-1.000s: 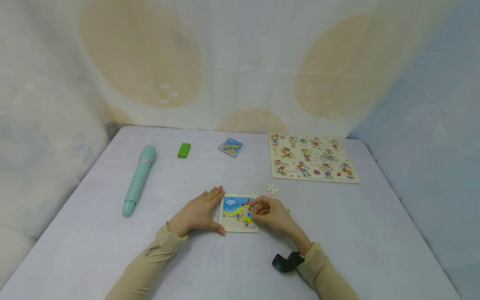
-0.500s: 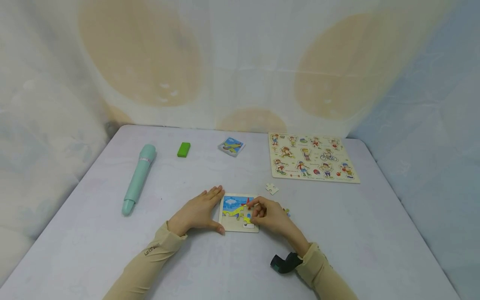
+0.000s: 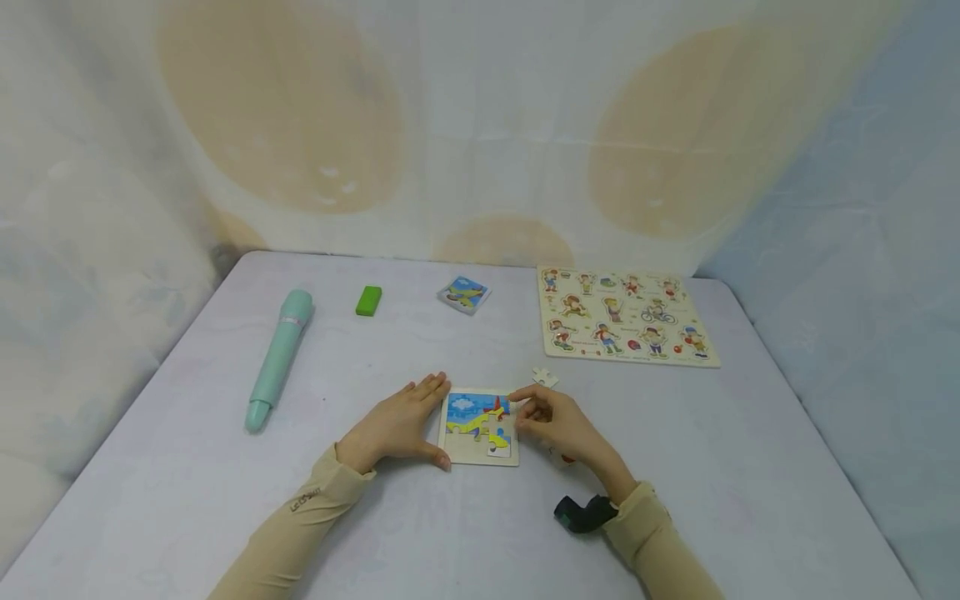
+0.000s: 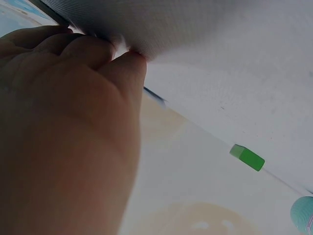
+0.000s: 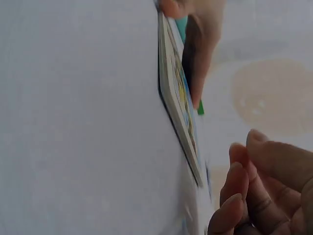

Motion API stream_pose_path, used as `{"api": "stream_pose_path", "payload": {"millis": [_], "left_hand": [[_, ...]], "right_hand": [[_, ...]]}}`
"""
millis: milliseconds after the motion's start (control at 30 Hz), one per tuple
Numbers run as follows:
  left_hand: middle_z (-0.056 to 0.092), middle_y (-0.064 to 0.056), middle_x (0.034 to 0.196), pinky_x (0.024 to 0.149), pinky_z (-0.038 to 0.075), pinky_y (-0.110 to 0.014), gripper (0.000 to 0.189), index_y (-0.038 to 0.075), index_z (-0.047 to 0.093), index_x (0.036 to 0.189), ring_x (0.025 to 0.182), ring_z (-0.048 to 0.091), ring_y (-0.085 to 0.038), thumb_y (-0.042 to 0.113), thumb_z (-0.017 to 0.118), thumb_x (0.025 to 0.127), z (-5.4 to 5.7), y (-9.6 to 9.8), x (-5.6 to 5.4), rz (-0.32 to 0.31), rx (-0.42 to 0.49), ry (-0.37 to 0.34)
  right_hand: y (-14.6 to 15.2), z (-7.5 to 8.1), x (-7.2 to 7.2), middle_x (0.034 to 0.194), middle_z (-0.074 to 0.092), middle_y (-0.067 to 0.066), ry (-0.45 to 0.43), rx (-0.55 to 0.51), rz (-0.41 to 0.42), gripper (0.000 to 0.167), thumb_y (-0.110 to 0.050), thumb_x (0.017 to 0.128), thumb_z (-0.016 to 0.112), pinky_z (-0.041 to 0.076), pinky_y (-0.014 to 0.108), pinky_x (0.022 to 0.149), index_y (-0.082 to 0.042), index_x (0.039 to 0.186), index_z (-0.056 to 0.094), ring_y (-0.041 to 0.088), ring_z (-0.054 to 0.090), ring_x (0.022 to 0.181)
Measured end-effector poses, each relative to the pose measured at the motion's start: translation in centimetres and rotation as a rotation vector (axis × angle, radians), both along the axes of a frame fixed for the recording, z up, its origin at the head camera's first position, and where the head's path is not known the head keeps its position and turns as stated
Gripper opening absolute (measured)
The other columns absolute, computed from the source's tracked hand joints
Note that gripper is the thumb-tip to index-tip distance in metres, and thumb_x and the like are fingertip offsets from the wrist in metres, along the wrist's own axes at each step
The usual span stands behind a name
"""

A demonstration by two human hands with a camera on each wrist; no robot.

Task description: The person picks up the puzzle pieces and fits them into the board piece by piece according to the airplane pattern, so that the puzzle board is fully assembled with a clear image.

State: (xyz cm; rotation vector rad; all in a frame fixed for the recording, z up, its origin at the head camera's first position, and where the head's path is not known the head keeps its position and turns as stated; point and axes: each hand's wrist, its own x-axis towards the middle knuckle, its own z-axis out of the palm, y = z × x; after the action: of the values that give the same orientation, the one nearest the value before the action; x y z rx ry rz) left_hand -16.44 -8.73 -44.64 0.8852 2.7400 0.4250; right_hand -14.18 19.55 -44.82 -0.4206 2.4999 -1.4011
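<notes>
Square pale-wood jigsaw tray [image 3: 468, 450] is presumably steadied at its left edge by wide-fingered left hand [image 3: 396, 428]; nothing is held by half-curled right hand [image 3: 557, 425].

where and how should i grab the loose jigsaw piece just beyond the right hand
Probably best pinched from above by two opposite edges, with the right hand coming from the near side. The loose jigsaw piece lies flat on the table, offering little height to grip, but its knobbed outline should give fingertips something to catch.
</notes>
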Motion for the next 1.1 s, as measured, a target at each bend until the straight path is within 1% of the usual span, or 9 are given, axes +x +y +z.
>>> {"api": "stream_pose_path", "payload": {"millis": [133,267,333,467,600,700,867,1033,1100], "left_hand": [[0.026,-0.014,0.16,0.121,0.025,-0.047,0.121,0.001,0.031,0.15,0.149,0.023,-0.029,0.064,0.081,0.06,-0.1,0.0,0.0,0.01,-0.017,-0.005],[0.025,-0.013,0.16,0.122,0.024,-0.046,0.121,0.002,0.03,0.151,0.149,0.022,-0.029,0.063,0.082,0.06,0.0,0.0,0.0,0.016,-0.026,-0.01],[0.026,-0.014,0.16,0.121,0.024,-0.046,0.12,0.001,0.031,0.15,0.149,0.023,-0.03,0.063,0.082,0.06,0.1,-0.1,0.0,0.015,-0.017,-0.011],[0.026,-0.014,0.16,0.122,0.024,-0.046,0.119,0.001,0.031,0.15,0.149,0.023,-0.03,0.06,0.083,0.061,0.3,-0.3,0.0,0.025,-0.011,-0.028],[0.024,-0.014,0.16,0.122,0.024,-0.046,0.118,0.001,0.03,0.151,0.149,0.022,-0.03,0.058,0.084,0.062,0.3,-0.4,-0.1,0.033,-0.011,-0.045],[0.024,-0.014,0.16,0.122,0.023,-0.046,0.118,0.001,0.03,0.151,0.149,0.022,-0.03,0.058,0.084,0.062,0.3,-0.4,-0.2,0.03,-0.006,-0.048],[0.024,-0.014,0.16,0.122,0.023,-0.046,0.119,0.001,0.03,0.151,0.15,0.022,-0.03,0.057,0.084,0.061,0.2,-0.3,-0.2,0.03,0.0,-0.046],[0.024,-0.014,0.16,0.122,0.023,-0.047,0.119,0.001,0.03,0.151,0.15,0.021,-0.03,0.058,0.084,0.061,0.2,-0.3,-0.1,0.03,-0.005,-0.042],[0.024,-0.015,0.16,0.122,0.023,-0.047,0.12,0.0,0.03,0.15,0.15,0.021,-0.031,0.059,0.084,0.061,0.3,-0.3,-0.1,0.028,-0.003,-0.044]], "right_hand": [[2.3,0.5,-0.4,0.093,0.065,0.009,0.007,0.022,-0.08,0.031,-0.013,0.092,0.066,0.048,0.021,0.06,-0.007,0.122,0.062,0.014,0.056,0.075],[4.3,0.8,-0.8,0.096,0.065,0.014,-0.001,0.035,-0.103,0.032,-0.014,0.092,0.065,0.048,0.023,0.061,-0.005,0.123,0.061,0.017,0.057,0.076],[5.2,0.9,-0.9,0.098,0.066,0.014,0.002,0.055,-0.09,0.033,-0.013,0.092,0.066,0.048,0.023,0.064,-0.004,0.123,0.061,0.017,0.058,0.079],[6.4,1.0,-1.0,0.104,0.066,0.013,0.002,0.098,-0.017,0.041,-0.01,0.085,0.073,0.048,0.021,0.07,-0.004,0.123,0.06,0.016,0.057,0.085],[6.9,1.0,-1.0,0.108,0.064,0.01,-0.019,0.137,0.063,0.05,-0.006,0.078,0.078,0.048,0.021,0.074,-0.008,0.125,0.06,0.018,0.056,0.09],[6.9,1.1,-1.0,0.109,0.064,0.007,-0.018,0.169,0.096,0.051,-0.004,0.076,0.077,0.048,0.021,0.075,-0.009,0.124,0.061,0.019,0.054,0.092],[6.9,1.0,-1.0,0.103,0.064,0.006,-0.014,0.196,0.096,0.043,-0.003,0.077,0.077,0.046,0.02,0.073,-0.008,0.118,0.064,0.018,0.052,0.089],[6.9,0.8,-1.0,0.105,0.066,0.007,-0.027,0.196,0.06,0.035,-0.005,0.078,0.077,0.044,0.02,0.071,-0.006,0.112,0.068,0.017,0.05,0.086],[6.8,0.8,-1.0,0.102,0.066,0.006,-0.027,0.204,0.043,0.032,-0.006,0.078,0.077,0.042,0.02,0.069,-0.007,0.109,0.069,0.016,0.049,0.083]]}}
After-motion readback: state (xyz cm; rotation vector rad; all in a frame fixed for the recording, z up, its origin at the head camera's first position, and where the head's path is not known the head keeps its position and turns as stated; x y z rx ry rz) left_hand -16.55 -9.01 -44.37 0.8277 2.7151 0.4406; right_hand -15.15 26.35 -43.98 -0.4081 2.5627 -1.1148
